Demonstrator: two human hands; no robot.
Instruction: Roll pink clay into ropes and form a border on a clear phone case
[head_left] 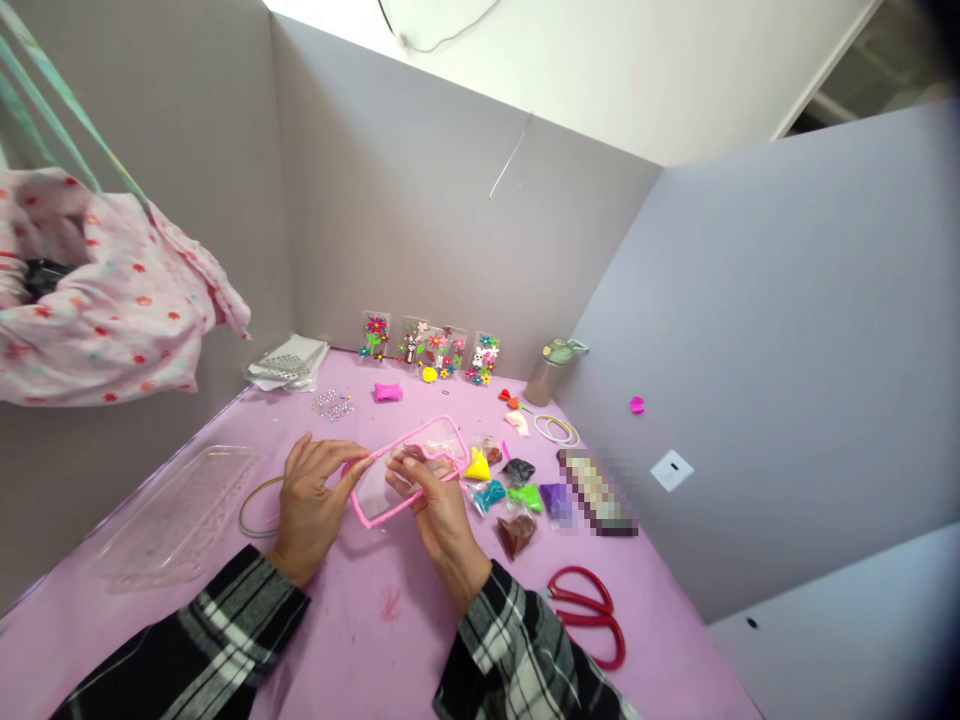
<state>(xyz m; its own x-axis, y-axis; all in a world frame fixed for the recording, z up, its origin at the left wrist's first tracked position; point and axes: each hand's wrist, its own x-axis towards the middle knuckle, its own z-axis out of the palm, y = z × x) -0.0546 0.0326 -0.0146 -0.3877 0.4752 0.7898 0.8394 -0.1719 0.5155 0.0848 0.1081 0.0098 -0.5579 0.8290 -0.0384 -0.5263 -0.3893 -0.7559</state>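
A clear phone case with a pink rim is held tilted above the pink table. My left hand grips its left end between thumb and fingers. Bent over the case's right part is my right hand, with its fingers at the clear panel and its palm by the lower rim; the fingertips partly hide the panel. Just right of the case lie small bags of coloured clay: yellow, blue, green, black, purple and brown.
Red-handled scissors lie at the right front. A clear plastic tray is at the left. Decorated clear pieces lean on the back wall, with a bottle to their right. A spotted cloth bag hangs at the left.
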